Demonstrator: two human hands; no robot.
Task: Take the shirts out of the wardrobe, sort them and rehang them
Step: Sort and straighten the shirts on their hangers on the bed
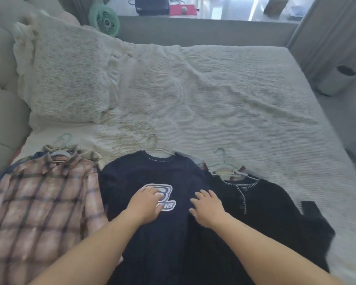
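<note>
A: We have three shirts laid side by side along the near edge of the bed (224,95), each on its own hanger.

B: Our left hand (146,204) lies flat on the navy shirt (132,182), fingers relaxed over its white logo (167,194). Our right hand (208,208) rests flat on the same shirt's right side, fingers spread, gripping nothing.

A: That navy one sits in the middle, its collar on a pale hanger (156,147). To the left we see the plaid shirt (39,202), pink and brown with dark lines, lying on top of other clothes.

B: On the right is the black shirt (265,202), with white stitching round the neck and down the front. A pillow (66,79) lies further up the bed.
</note>
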